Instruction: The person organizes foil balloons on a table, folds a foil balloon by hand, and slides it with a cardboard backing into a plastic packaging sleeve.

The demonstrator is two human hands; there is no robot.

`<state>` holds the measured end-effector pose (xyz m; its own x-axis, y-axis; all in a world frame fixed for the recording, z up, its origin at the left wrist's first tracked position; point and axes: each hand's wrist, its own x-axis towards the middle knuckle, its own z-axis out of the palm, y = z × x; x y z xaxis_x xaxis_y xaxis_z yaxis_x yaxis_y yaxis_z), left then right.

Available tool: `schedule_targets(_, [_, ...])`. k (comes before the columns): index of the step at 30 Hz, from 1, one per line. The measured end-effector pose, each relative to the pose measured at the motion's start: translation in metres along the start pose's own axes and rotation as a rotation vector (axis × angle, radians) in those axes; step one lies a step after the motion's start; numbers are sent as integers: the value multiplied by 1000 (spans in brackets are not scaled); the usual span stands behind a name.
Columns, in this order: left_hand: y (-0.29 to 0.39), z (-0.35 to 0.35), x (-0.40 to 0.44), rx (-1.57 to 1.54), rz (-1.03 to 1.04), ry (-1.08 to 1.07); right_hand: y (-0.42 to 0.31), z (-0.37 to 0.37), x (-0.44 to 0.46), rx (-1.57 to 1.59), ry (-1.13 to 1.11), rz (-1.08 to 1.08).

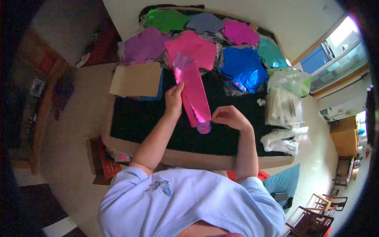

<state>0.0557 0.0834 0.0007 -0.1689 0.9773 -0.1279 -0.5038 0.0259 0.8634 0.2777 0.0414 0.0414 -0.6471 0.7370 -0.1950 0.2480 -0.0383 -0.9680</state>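
Note:
A long, folded strip of shiny pink foil-like material (193,91) hangs over the dark green table top. My left hand (173,99) is closed around its left edge, thumb on top. At the far end a bluish, see-through part (182,61) shows. A purple round piece with a red mark (203,127) is at the near end. Beside that end, my right hand (232,117) has its fingers pinched together, close to the strip's right edge. Whatever sits between those fingertips is too small to make out.
Stacks of coloured shiny sheets line the back, among them pink (193,48), blue (244,65) and green (166,20). A beige card (136,80) lies at left. Clear plastic bags (284,108) and a white string bundle (280,141) are at right.

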Motion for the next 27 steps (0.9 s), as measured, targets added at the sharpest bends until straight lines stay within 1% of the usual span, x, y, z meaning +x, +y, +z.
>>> schedule_targets(1, [4, 0, 0, -54, -93, -4, -7, 2, 2, -10, -2, -6])
schedule_targets(2, [6, 0, -1, -108, -188, -7, -14, 7, 4, -300, 358, -224])
schedule_targets(3, [3, -1, -4, -109, -186, -6, -29, 16, 5, -584, 720, -439])
schedule_targets(4, [-2, -2, -10, -79, -260, -82, -37, 22, 5, -755, 694, -410])
schedule_targets(5, [-8, -3, -15, -48, -335, -159, -35, 24, 4, -754, 693, -406])
schedule_targets(7, [-5, 3, -27, -34, -347, -171, -28, 28, 1, -1122, 441, -548])
schedule_targets(8, [-7, 5, -31, 22, -336, -168, -21, 29, 0, -1120, 436, -544])
schedule_targets(10, [-12, 3, -36, 76, -329, -161, -1, 29, -4, -1144, 323, -693])
schedule_targets(11, [-18, 0, -34, 104, -332, -179, 7, 28, -5, -1123, 308, -736])
schedule_targets(13, [-21, 0, -34, 135, -337, -196, 6, 32, -8, -1136, 302, -754])
schedule_targets(15, [-21, 3, -37, 178, -299, -146, 2, 36, -11, -1150, 306, -770])
schedule_targets(17, [-17, 6, -39, 204, -284, -167, -4, 40, -13, -1133, 242, -780])
schedule_targets(18, [-16, 6, -41, 226, -270, -183, -1, 40, -14, -1133, 247, -778])
schedule_targets(19, [-18, 3, -39, 228, -270, -186, 6, 40, -13, -1093, 189, -763])
schedule_targets(20, [-20, -1, -35, 565, -196, -262, 11, 40, -12, -1052, 131, -748])
schedule_targets(21, [-16, -3, -34, 901, -115, -334, 14, 40, -11, -1052, 132, -749])
schedule_targets(22, [-13, -4, -34, 904, -115, -336, 18, 40, -12, -1007, 92, -725])
schedule_targets(24, [-5, -5, -36, 1362, 62, -486, 24, 42, -15, -961, 56, -701])
schedule_targets(25, [-4, -8, -38, 1364, 61, -487, 28, 44, -17, -960, 51, -690])
schedule_targets(27, [-3, -12, -41, 1409, 497, -407, 30, 45, -18, -961, 43, -684])
